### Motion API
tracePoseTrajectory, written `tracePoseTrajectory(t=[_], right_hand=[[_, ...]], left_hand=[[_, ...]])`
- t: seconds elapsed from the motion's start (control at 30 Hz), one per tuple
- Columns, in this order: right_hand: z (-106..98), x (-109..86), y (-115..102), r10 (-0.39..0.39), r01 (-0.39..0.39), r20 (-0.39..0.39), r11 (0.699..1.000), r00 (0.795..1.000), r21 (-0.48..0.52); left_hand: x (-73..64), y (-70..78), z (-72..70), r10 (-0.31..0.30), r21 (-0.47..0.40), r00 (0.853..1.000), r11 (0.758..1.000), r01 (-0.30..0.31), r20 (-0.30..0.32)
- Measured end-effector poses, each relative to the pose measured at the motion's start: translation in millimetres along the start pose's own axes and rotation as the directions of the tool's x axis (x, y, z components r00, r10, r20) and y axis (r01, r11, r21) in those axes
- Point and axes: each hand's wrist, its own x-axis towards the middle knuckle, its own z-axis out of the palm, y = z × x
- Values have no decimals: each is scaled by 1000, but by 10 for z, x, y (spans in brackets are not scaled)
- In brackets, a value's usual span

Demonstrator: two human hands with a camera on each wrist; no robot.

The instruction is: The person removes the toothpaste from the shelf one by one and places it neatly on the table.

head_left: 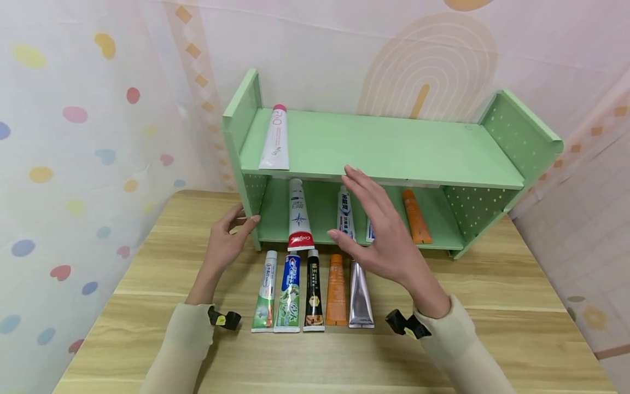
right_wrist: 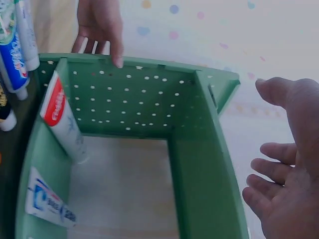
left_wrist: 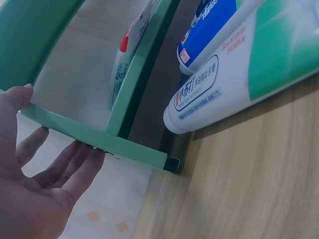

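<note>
My left hand (head_left: pixel 226 238) holds the left side panel of a green two-tier shelf (head_left: pixel 384 148), thumb on one face and fingers on the other. In front of the shelf hovers my right hand (head_left: pixel 389 241), fingers extended, holding nothing and partly covering the lower tier. On that tier lie a red-and-white Colgate toothpaste tube (head_left: pixel 299 216), a white tube with dark lettering (head_left: pixel 345 210), a mostly hidden white-and-blue tube (head_left: pixel 370 232) and an orange tube (head_left: pixel 416 217). A white tube with a pink cap (head_left: pixel 276 139) lies on the upper tier's left end.
Before the shelf, a row on the wooden table (head_left: pixel 162 273) holds a green-and-white baking soda tube (head_left: pixel 266 293), a blue-and-green Crest tube (head_left: pixel 289 293), a black tube (head_left: pixel 313 293), an orange tube (head_left: pixel 337 293) and a silver tube (head_left: pixel 361 298). Patterned curtain hangs behind.
</note>
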Motion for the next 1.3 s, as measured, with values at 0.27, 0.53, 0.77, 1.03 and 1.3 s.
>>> tracePoseTrajectory(t=[0.27,0.53,0.77,1.03,1.3], right_hand=[[-13,249,-27,-43,45,34,995,999,-87],[10,502,-39,-27,46,100,979,995,-199],[60,705,-95,56,-1,196,963,979,-268],[160,964,-144,72,12,254,950,965,-313],[262,1259,-137,119,10,334,933,935,-360]], left_hand=[[4,3,6,-9,-4,1000,1000,9,1],[14,-9,18,-3,15,1000,1000,3,-3],[11,-2,16,0,11,1000,1000,0,-3],[-3,13,12,4,26,1000,1000,-4,0],[-3,13,11,0,26,1000,1000,0,-3]])
